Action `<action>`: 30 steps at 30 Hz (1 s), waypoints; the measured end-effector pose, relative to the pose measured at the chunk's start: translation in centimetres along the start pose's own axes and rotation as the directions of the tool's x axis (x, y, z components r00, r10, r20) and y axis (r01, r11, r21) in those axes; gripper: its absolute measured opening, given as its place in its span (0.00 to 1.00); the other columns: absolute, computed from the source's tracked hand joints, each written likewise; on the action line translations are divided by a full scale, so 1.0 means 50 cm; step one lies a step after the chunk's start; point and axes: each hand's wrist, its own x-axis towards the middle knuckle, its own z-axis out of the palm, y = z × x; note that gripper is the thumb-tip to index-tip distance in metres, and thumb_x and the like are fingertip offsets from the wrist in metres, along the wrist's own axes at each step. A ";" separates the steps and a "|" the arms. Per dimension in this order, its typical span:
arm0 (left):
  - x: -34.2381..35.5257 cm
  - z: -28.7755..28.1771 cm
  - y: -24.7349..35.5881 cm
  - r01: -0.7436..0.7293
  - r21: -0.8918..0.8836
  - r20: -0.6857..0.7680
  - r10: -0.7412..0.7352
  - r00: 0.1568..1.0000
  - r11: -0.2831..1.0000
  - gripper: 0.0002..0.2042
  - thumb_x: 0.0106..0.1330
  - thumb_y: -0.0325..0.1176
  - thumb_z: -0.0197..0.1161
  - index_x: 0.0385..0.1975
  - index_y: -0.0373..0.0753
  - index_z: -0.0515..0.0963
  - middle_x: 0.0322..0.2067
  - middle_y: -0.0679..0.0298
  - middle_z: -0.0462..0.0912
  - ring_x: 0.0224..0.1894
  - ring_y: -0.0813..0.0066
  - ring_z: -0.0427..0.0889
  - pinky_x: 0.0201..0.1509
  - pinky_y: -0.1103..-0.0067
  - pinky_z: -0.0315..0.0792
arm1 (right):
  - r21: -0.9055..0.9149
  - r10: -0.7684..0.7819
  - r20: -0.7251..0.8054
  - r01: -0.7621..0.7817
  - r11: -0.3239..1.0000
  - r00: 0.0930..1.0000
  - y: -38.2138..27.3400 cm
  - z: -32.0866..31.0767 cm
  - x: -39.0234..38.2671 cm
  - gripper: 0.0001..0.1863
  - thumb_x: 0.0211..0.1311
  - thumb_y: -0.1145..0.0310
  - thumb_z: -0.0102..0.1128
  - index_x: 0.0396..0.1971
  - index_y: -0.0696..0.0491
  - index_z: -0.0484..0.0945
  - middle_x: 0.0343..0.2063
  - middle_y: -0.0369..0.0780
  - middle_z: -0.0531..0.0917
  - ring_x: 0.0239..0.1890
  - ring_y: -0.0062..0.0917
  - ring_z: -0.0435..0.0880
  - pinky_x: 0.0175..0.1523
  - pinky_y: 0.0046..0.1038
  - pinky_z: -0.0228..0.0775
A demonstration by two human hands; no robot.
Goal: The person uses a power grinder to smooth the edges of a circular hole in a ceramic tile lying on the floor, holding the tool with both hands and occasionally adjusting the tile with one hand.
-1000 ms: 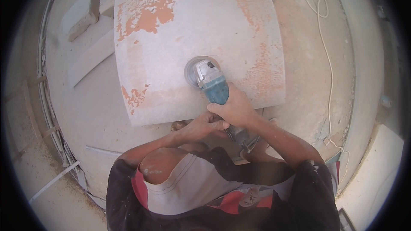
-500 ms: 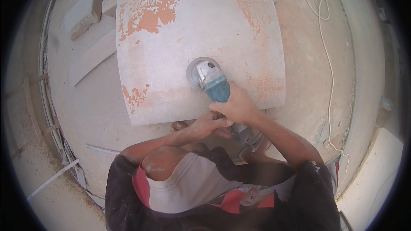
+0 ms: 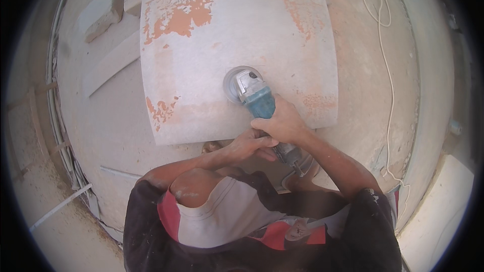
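A teal and silver angle grinder point(image 3: 259, 102) is held in both hands over a pale stone slab point(image 3: 196, 78). Its round disc point(image 3: 234, 85) looks blurred and meets the slab a little below the middle. My right hand point(image 3: 286, 121) wraps round the teal body from above. My left hand point(image 3: 252, 143) grips the rear part of the grinder, near the slab's front edge, with its fingers curled under. Orange-red patches point(image 3: 186, 17) mark the slab's far side, its left corner and its right edge. The disc's underside is hidden.
Stone blocks point(image 3: 103, 12) and a flat offcut point(image 3: 113, 68) lie on the dusty floor at the left. A white cable point(image 3: 385, 65) runs along the right side. Pipes point(image 3: 55, 106) follow the left wall; a pale board point(image 3: 438, 201) is at lower right.
The whole view has shifted slightly, with slab and grinder a little further right in the picture. Both hands keep their hold, and the disc stays near the same spot on the slab.
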 end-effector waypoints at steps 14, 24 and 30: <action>0.003 0.004 0.004 -0.019 0.009 0.000 0.019 1.000 1.000 0.27 0.75 0.37 0.63 0.67 0.30 0.65 0.60 0.53 0.75 0.53 0.57 0.85 0.56 0.66 0.85 | -0.024 0.011 -0.002 -0.011 1.000 1.000 -0.010 -0.007 -0.002 0.36 0.46 0.54 0.72 0.48 0.69 0.77 0.40 0.59 0.86 0.46 0.50 0.88 0.53 0.41 0.79; 0.007 -0.001 -0.004 -0.011 -0.004 -0.029 0.011 1.000 1.000 0.26 0.75 0.38 0.64 0.65 0.28 0.67 0.57 0.52 0.78 0.51 0.58 0.86 0.55 0.67 0.85 | -0.017 -0.015 -0.019 0.015 1.000 1.000 -0.008 -0.001 0.004 0.33 0.45 0.54 0.73 0.44 0.68 0.79 0.38 0.58 0.86 0.45 0.49 0.88 0.51 0.41 0.80; 0.001 0.005 0.002 -0.032 0.048 -0.028 0.033 0.999 0.998 0.25 0.75 0.37 0.65 0.65 0.30 0.69 0.57 0.52 0.79 0.50 0.59 0.87 0.55 0.66 0.85 | 0.019 -0.068 -0.010 0.068 0.997 0.998 -0.025 -0.011 -0.011 0.31 0.47 0.56 0.72 0.45 0.65 0.79 0.40 0.57 0.86 0.46 0.49 0.87 0.53 0.42 0.79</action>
